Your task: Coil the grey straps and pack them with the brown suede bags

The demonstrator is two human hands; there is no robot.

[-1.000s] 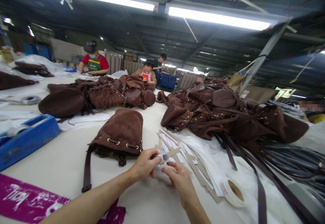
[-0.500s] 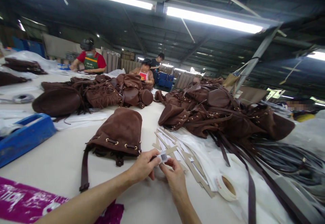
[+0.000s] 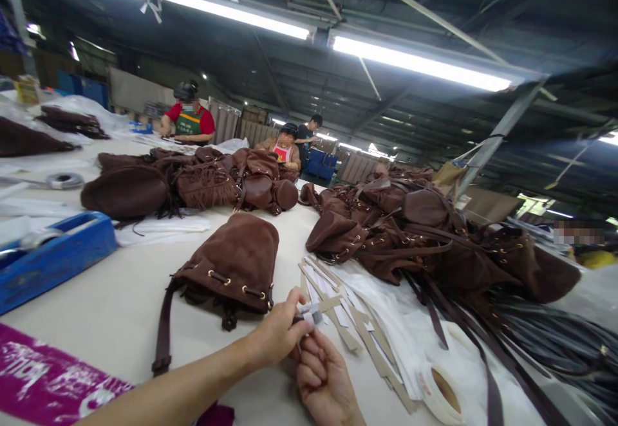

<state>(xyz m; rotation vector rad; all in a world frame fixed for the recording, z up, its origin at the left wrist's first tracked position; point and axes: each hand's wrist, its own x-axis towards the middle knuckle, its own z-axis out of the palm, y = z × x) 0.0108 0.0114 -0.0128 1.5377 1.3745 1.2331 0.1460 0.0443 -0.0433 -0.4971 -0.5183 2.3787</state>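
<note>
My left hand [image 3: 276,334] pinches a small piece wrapped in whitish, see-through film [image 3: 313,314], with a dark bit showing by the fingertips. Just below it is my right hand [image 3: 322,374], its fingers curled and the thumb and forefinger at the film's lower edge. Whether they grip the film I cannot tell for sure. A brown drawstring bag [image 3: 236,255] with gold eyelets lies beyond my left hand, its mouth toward me and its strap [image 3: 164,329] hanging to the left. Beige and white card strips [image 3: 357,316] lie spread to the right of my hands.
Heaps of brown bags [image 3: 193,181] and more brown bags [image 3: 386,220] fill the table's far side. A blue tape dispenser [image 3: 91,239] stands left, above a purple printed sheet [image 3: 43,374]. A tape roll [image 3: 441,394] lies right, near dark straps [image 3: 483,361]. Several people work farther back.
My right hand has moved down and its fingers have curled in more. My left hand still holds the film-wrapped piece. The whole view has shifted slightly.
</note>
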